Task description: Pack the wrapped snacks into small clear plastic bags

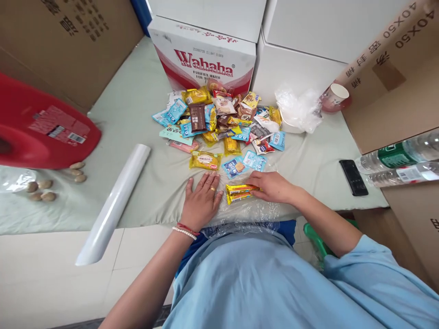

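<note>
My left hand (200,203) lies flat on the cloth-covered table with its fingers stretched out, holding nothing. Its fingertips reach close to a yellow wrapped snack (205,160). To its right, my right hand (275,186) grips the right ends of yellow-wrapped snack sticks (237,193) lying side by side on the table. A crinkled sheet of clear plastic (270,211) is under and around these sticks, hanging over the table's front edge. Just beyond them lie a blue snack packet (234,167) and a lighter blue packet (254,161). Behind is a heap of mixed wrapped snacks (222,116).
A white roll (115,201) juts over the front edge at left, near a red jug (51,128) and several brown round items (44,184). A Wahaha carton (209,57) stands behind. Rightward are a plastic-bagged bowl (298,109), paper cup (336,96), phone (353,177) and bottles (398,153).
</note>
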### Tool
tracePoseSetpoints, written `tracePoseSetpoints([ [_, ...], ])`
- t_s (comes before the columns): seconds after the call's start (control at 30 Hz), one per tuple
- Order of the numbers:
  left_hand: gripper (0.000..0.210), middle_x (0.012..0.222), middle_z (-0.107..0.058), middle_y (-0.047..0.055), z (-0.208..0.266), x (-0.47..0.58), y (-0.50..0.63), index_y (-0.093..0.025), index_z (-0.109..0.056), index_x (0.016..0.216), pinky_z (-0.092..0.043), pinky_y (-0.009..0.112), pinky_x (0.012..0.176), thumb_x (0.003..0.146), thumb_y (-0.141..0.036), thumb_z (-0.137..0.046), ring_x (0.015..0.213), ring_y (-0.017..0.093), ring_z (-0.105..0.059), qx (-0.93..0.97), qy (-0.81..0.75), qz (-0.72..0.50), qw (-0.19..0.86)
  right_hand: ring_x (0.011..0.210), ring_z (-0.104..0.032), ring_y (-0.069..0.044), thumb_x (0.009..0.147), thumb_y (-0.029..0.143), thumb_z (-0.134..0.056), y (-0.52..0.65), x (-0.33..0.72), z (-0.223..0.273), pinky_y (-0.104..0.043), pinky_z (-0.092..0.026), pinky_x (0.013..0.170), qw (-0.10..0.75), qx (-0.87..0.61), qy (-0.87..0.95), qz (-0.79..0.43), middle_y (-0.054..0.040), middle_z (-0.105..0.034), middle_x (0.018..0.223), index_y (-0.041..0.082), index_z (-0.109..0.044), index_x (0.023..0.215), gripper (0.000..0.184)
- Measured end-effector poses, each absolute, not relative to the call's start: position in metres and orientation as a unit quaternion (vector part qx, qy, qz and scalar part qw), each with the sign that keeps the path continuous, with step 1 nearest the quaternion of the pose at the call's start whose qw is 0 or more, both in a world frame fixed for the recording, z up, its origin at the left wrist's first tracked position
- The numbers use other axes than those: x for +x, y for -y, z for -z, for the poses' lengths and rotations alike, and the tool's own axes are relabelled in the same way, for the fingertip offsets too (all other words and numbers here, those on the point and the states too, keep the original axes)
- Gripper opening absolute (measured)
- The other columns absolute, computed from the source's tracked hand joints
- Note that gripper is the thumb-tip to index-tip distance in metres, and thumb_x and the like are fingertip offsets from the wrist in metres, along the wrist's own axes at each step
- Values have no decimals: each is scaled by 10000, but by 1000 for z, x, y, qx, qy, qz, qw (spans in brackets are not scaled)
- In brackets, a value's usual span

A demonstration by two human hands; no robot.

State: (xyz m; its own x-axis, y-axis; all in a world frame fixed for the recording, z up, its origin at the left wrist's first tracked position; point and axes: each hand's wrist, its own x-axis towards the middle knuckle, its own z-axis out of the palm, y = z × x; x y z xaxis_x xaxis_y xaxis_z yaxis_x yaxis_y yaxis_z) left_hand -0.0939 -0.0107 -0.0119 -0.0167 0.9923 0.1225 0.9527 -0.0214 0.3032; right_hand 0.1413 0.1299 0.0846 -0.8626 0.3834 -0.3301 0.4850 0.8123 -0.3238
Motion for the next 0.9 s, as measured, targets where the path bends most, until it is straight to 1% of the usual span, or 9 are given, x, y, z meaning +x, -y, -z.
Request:
tracePoseSetpoints([
  [0.07,590,1651,-441,120,11,-93,11,-236,-346,1644,-151,652,1285,1083,-420,-330,1547,313,-400,700,-695,-151,64,1122,-674,-257,991,407,-643,-126,132,-85,-310,-493,810,141,235,-947,167,-114,-612,1428,236,-587,1455,498],
  [0.1,586,1652,-439,117,11,-93,11,-233,-355,1640,-152,650,1286,1085,-419,-327,1548,310,-399,700,-695,-151,63,1148,-665,-271,978,435,-668,-125,127,-85,-320,-498,815,146,232,-950,151,-121,-600,1444,236,-562,1478,548],
  [0.17,580,1655,-435,112,10,-92,12,-226,-371,1632,-153,647,1286,1088,-419,-321,1548,305,-398,698,-697,-150,62,1174,-651,-297,954,440,-707,-123,118,-85,-346,-508,841,168,213,-955,120,-134,-639,1376,221,-556,1475,585],
  [0.23,575,1656,-432,110,10,-91,12,-222,-381,1626,-155,645,1286,1089,-418,-319,1547,303,-401,694,-702,-149,59,1167,-643,-315,943,418,-717,-121,109,-83,-372,-513,865,188,190,-959,92,-144,-681,1275,194,-602,1406,527],
  [0.33,575,1654,-434,108,11,-90,12,-218,-376,1628,-153,646,1288,1090,-412,-316,1551,299,-396,691,-706,-149,56,1142,-643,-327,935,407,-707,-119,102,-77,-390,-520,864,192,183,-962,68,-156,-695,1230,171,-647,1307,444],
  [0.5,572,1651,-439,108,11,-89,12,-231,-372,1631,-129,643,1296,1088,-404,-320,1554,296,-392,689,-707,-150,60,1110,-660,-324,929,411,-668,-122,112,-78,-375,-513,838,192,232,-950,82,-162,-706,1195,156,-664,1223,389],
  [0.67,573,1646,-449,114,12,-89,12,-222,-369,1632,-107,636,1302,1091,-404,-322,1555,289,-390,690,-704,-158,56,1109,-665,-320,954,485,-634,-123,115,-85,-361,-504,806,153,273,-944,103,-147,-699,1220,171,-624,1298,466],
  [0.8,563,1642,-456,116,12,-89,13,-220,-386,1623,-113,629,1300,1096,-404,-311,1551,285,-397,689,-705,-159,55,1135,-649,-328,949,462,-675,-115,104,-80,-373,-510,831,169,258,-946,100,-151,-692,1228,162,-648,1262,435],
  [0.9,563,1644,-455,119,12,-90,13,-214,-397,1616,-126,630,1298,1095,-410,-317,1550,287,-398,691,-703,-162,54,1164,-637,-315,942,498,-709,-110,102,-76,-373,-514,864,164,253,-947,111,-151,-657,1326,173,-613,1344,526],
])
